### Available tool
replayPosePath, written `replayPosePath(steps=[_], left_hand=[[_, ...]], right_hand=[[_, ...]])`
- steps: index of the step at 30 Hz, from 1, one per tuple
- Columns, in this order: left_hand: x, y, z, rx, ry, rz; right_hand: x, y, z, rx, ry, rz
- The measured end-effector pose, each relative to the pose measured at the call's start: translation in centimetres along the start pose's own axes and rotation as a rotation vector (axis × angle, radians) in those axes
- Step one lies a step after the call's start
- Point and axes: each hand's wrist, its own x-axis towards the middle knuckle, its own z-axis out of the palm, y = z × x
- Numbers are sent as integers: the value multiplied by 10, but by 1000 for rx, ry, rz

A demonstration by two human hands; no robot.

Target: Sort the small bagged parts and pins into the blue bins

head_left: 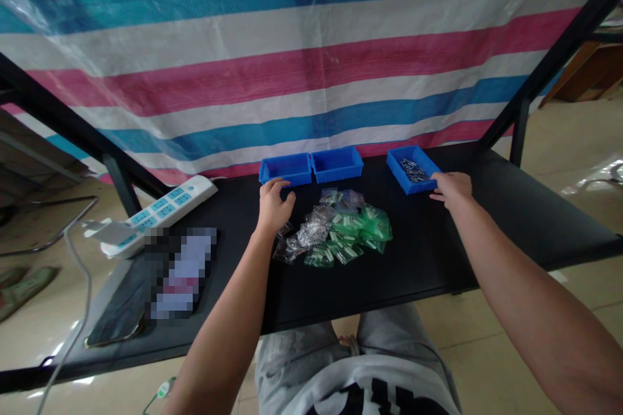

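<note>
My right hand point(453, 189) grips the near right corner of a blue plastic bin point(396, 172), thumb and fingers closed at its wall. Thin metal pieces, like nails or pins point(413, 170), lie loose inside that bin. My left hand point(275, 204) is spread, with nothing visible in it, just in front of the left blue bin point(285, 170); whether the fingertips touch its rim I cannot tell. A second blue bin point(337, 165) stands against it. Between my hands is a pile of small clear bags point(311, 230) and green bags point(357, 227) with small pieces inside.
A white power strip point(160, 214) with a plugged-in adapter lies on the left of the black table point(418, 259). Nearer are a dark phone point(119, 311) and a blurred-out item point(182, 272). A striped tarp point(311, 65) hangs behind, between black metal posts point(520, 133).
</note>
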Motion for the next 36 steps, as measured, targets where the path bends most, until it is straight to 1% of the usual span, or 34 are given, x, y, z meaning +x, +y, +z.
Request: replayPosePath(steps=[2, 3, 5, 6, 7, 9, 11, 14, 17, 20, 22, 24, 25, 27, 28, 29, 31, 34, 36], left_hand=[[-2, 1, 3, 24, -23, -27], [-2, 1, 4, 29, -36, -32], [-4, 3, 7, 33, -61, -22], [-4, 4, 7, 36, -71, -15], [-5, 5, 8, 39, -79, -9], [-5, 8, 8, 45, -95, -2], [-6, 10, 6, 33, -118, 21], [-8, 16, 0, -32, -189, 114], [-10, 24, -9, -96, -303, 243], [-17, 41, -18, -126, -424, 402], [-29, 59, -19, -142, -472, 549], [-44, 80, -15, -135, -549, 739], [-52, 90, -11, -101, -575, 796], [-66, 104, 0, 10, -571, 838], [-70, 108, 6, 62, -574, 834], [-72, 108, 11, 85, -575, 828], [-70, 102, 18, 99, -560, 806], [-58, 83, 22, 98, -512, 741], [-49, 72, 22, 63, -449, 689]], right_hand=[[-5, -8, -5, 15, -16, 60], [-8, -13, -8, 8, -53, 81], [-14, -25, -13, 4, -213, 101], [-17, -30, -14, 32, -315, 117], [-21, -36, -16, 63, -388, 132], [-29, -44, -17, 142, -469, 138], [-40, -50, -17, 199, -509, 103], [-60, -57, -15, 257, -568, -14], [-83, -65, -8, 322, -618, -94], [-105, -70, 5, 372, -674, -136], [-116, -71, 13, 392, -697, -153], [-123, -68, 19, 392, -704, -168], [-125, -67, 20, 385, -700, -179], [-129, -63, 22, 367, -684, -222], [-131, -61, 22, 355, -675, -251], [-133, -60, 22, 344, -667, -282], [-136, -58, 22, 324, -656, -336], [-139, -55, 25, 285, -635, -396], [-138, -52, 29, 235, -616, -474]])
